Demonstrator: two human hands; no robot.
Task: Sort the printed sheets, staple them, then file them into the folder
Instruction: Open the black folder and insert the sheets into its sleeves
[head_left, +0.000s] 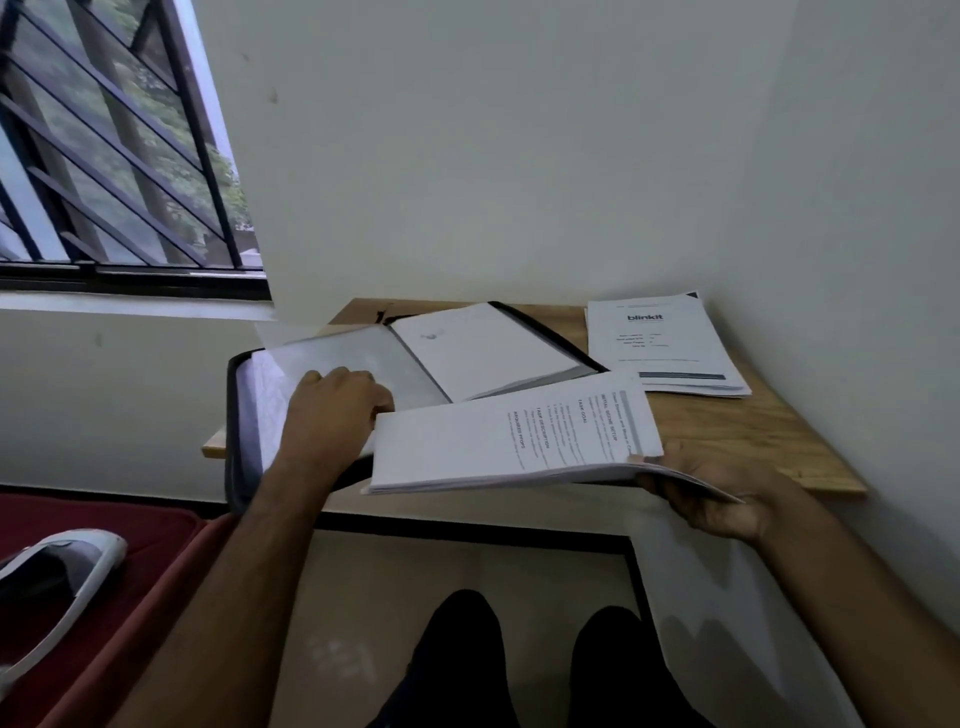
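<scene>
Right hand (722, 499) grip: pinching sheaf (514, 441), frame centre | left hand (332, 410) grip: relaxed, flat on folder (322, 364) sleeve | risk: corner-held pages sag, fan, snag sleeve.

Open folder (415, 364) on table (753, 426), stack (670, 348) seemingly right.

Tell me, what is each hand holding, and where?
The right hand grips a sheaf of printed sheets by its near right corner. The left hand holds nothing, resting on the folder.
</scene>
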